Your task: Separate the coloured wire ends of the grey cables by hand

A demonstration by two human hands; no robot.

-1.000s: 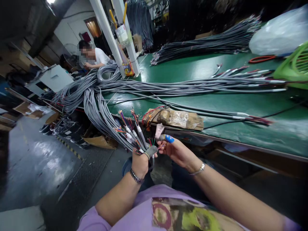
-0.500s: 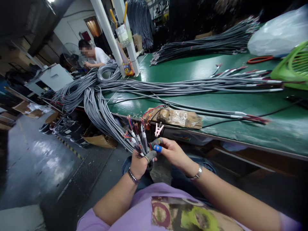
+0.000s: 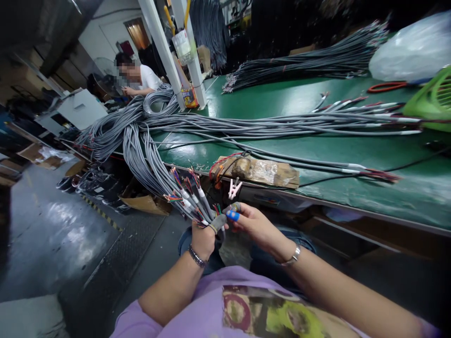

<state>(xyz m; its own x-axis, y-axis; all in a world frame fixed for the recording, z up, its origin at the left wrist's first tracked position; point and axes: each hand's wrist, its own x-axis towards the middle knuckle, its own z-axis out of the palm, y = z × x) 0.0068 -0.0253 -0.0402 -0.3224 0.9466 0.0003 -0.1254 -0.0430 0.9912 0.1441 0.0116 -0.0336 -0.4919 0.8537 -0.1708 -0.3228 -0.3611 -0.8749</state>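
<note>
Green workbench (image 3: 282,101), left hand (image 3: 203,238) gripping cable ends (image 3: 188,197)

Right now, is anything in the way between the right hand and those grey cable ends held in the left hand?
Nothing visible does. The cable bundle sits in the left hand grip, and the right hand has its capped fingertips right at the coloured wire ends. The pink clip hangs behind them, not between.

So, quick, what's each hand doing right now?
Left hand: closed around the grey cable bundle.
Right hand: fingertips at the bundle's wire ends; grip cannot be told.
</note>
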